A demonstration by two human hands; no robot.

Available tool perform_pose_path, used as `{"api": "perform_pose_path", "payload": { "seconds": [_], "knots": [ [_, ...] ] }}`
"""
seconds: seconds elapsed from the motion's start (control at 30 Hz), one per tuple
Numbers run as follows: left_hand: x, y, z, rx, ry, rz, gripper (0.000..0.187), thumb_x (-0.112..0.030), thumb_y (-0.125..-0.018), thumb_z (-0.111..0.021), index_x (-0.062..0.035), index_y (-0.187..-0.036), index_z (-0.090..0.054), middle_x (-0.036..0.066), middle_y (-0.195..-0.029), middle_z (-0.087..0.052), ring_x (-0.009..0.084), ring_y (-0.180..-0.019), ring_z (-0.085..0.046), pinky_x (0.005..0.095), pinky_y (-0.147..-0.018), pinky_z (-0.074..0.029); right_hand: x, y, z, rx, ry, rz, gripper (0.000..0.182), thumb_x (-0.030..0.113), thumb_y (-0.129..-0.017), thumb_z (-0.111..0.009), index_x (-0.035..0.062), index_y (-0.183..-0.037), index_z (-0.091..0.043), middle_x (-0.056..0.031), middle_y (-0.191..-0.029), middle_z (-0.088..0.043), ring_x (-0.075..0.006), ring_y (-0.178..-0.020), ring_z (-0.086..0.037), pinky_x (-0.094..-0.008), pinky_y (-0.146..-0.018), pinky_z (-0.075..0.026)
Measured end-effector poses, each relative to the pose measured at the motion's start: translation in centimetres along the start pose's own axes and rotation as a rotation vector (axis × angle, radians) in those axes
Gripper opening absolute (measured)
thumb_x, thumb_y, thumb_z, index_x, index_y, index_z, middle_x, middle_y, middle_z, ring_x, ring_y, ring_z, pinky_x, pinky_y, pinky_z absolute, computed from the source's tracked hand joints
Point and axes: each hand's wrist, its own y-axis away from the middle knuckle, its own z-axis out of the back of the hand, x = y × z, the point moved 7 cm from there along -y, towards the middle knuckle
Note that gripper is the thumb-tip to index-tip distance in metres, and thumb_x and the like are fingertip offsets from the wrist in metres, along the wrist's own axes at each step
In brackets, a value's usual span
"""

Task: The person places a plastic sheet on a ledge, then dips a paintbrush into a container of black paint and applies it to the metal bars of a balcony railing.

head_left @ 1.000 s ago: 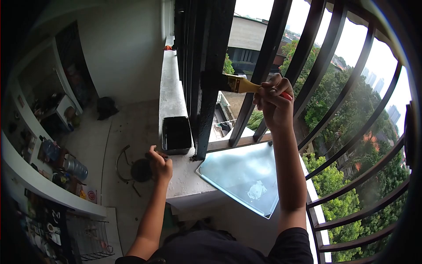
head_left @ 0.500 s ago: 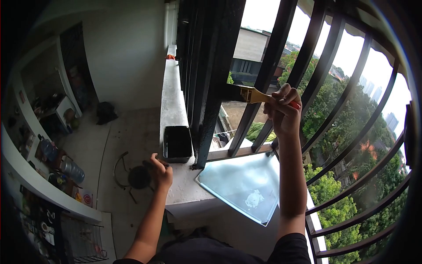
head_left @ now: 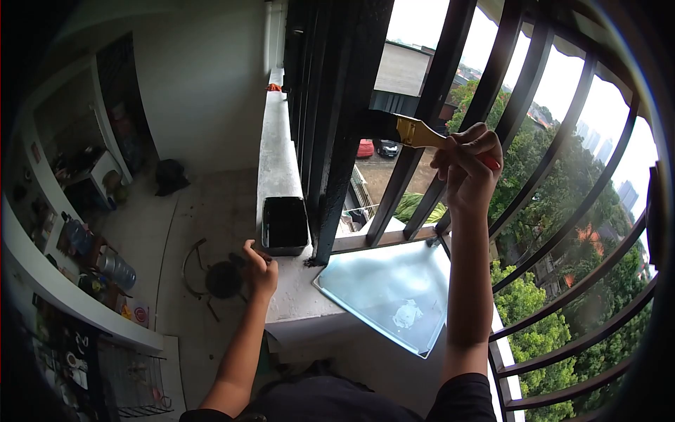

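My right hand (head_left: pixel 472 163) is closed around the red-tipped handle of a paintbrush (head_left: pixel 420 133). The brush lies roughly level, its dark bristles pointing left and touching a black metal post (head_left: pixel 351 133) of the window grille. Beside the near left corner of a black paint tray (head_left: pixel 285 224), my left hand (head_left: pixel 260 273) hangs at the ledge with its fingers loosely bent and the index finger apart. Nothing can be made out in it. The tray stands on the pale ledge (head_left: pixel 279 158), and its inside looks dark.
A glass panel (head_left: pixel 373 281) with a white patch rests at the ledge corner. Black grille bars (head_left: pixel 485 91) curve around the right side, with trees and buildings outside. Down on the floor stand a round stool (head_left: pixel 223 280) and a black bag (head_left: pixel 170 177).
My right hand and the paintbrush have moved slightly right and the brush head has risen along the post. The left hand has hardly moved.
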Motion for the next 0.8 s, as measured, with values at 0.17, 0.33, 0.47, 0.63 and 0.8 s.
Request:
{"api": "perform_pose_path", "payload": {
  "seconds": [0.17,0.33,0.47,0.63,0.8],
  "knots": [
    [0.4,0.0,0.0,-0.031,0.031,-0.033,0.066,-0.007,-0.073,-0.057,-0.0102,-0.135,-0.032,0.006,-0.086,-0.063,0.0302,-0.081,-0.067,0.0449,-0.079,-0.050,-1.6,2.2,-1.4,0.070,-0.017,0.024,0.024,-0.018,-0.082,-0.064,-0.0006,-0.070,-0.051,-0.0100,-0.086,-0.053,-0.0247,-0.062,-0.072,-0.0264,-0.041,-0.053],
    [0.2,0.0,0.0,-0.025,0.072,-0.026,0.066,-0.006,-0.074,-0.056,-0.0118,-0.135,-0.032,0.009,-0.087,-0.063,0.0333,-0.081,-0.067,0.0458,-0.077,-0.050,-3.3,4.5,1.2,0.132,0.025,-0.044,0.025,-0.017,-0.083,-0.064,-0.0001,-0.070,-0.052,-0.0098,-0.088,-0.052,-0.0263,-0.067,-0.073,-0.0272,-0.042,-0.055],
    [-0.1,-0.1,-0.1,-0.006,0.048,-0.036,0.066,-0.006,-0.074,-0.056,-0.0129,-0.135,-0.032,0.010,-0.088,-0.063,0.0348,-0.082,-0.067,0.0462,-0.077,-0.051,-3.2,3.4,3.7,0.020,-0.003,-0.038,0.025,-0.015,-0.088,-0.058,0.0047,-0.075,-0.049,-0.0096,-0.092,-0.056,-0.0240,-0.058,-0.068,-0.0270,-0.044,-0.053],
    [0.6,-0.2,-0.2,-0.012,0.090,-0.024,0.066,-0.005,-0.075,-0.059,-0.0068,-0.136,-0.033,0.012,-0.088,-0.060,0.0324,-0.085,-0.064,0.0441,-0.082,-0.048,-4.3,4.3,4.8,-0.012,-0.108,-0.072,0.026,-0.016,-0.085,-0.061,0.0041,-0.073,-0.050,-0.0093,-0.090,-0.055,-0.0246,-0.060,-0.070,-0.0267,-0.044,-0.054],
    [0.7,-0.1,-0.2,-0.015,0.074,-0.025,0.065,-0.004,-0.076,-0.059,-0.0044,-0.135,-0.033,0.013,-0.088,-0.059,0.0307,-0.084,-0.061,0.0432,-0.084,-0.047,-5.3,6.3,5.4,0.001,-0.172,-0.139,0.027,-0.019,-0.081,-0.064,0.0014,-0.070,-0.051,-0.0097,-0.088,-0.054,-0.0263,-0.061,-0.073,-0.0268,-0.042,-0.055]
  ]
}}
